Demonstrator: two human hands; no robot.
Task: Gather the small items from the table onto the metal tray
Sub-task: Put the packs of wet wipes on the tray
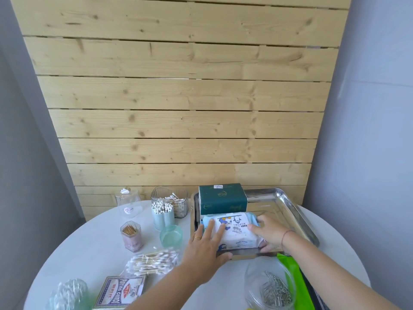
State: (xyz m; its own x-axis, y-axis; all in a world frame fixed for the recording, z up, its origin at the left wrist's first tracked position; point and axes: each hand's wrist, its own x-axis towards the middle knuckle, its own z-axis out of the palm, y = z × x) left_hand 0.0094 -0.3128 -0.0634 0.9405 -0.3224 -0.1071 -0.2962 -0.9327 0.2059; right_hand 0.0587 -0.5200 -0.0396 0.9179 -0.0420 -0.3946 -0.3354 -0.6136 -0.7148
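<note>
The bottom edge crops the playing-card box point(121, 292), the paper-clip bowl point(269, 285) and the green packet point(298, 285), while the left hand point(206, 247) hides the wipes pack's point(234, 229) near-left corner.

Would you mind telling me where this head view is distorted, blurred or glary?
Head view: wide-angle bending tilts the plank wall inward; the metal tray shows bright glare on its far rim; the playing-card box and items near the bottom edge look soft; lighting is even, shadows faint.
</note>
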